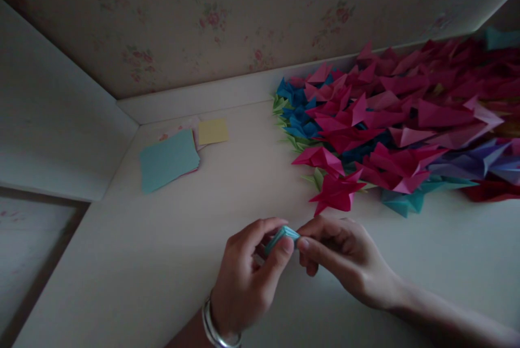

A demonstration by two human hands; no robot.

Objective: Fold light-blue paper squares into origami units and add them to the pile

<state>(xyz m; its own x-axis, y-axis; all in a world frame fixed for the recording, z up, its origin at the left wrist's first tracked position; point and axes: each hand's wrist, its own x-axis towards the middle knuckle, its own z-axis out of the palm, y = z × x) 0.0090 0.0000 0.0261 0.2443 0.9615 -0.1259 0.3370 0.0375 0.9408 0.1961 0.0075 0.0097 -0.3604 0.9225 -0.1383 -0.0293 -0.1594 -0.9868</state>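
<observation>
Between my two hands is a small piece of folded light-blue paper [283, 234], with several layers showing as pale stripes. My left hand [254, 269] pinches it between thumb and fingers from the left. From the right, my right hand [339, 256] grips the paper's right end with thumb and forefinger, its other fingers curled. The end inside the right fingertips is hidden. Both hands are just above the white table, and the nearest other thing is a bright pink folded paper piece [337, 192] beyond my right hand.
A large heap of folded paper pieces [390, 115] in pink, blue, green and purple covers the back right. At the back left lie a stack of light-blue paper squares [169, 161] and a small yellow sheet [213, 131]. Behind the white table [134, 261] rises a flowered wall [235, 17].
</observation>
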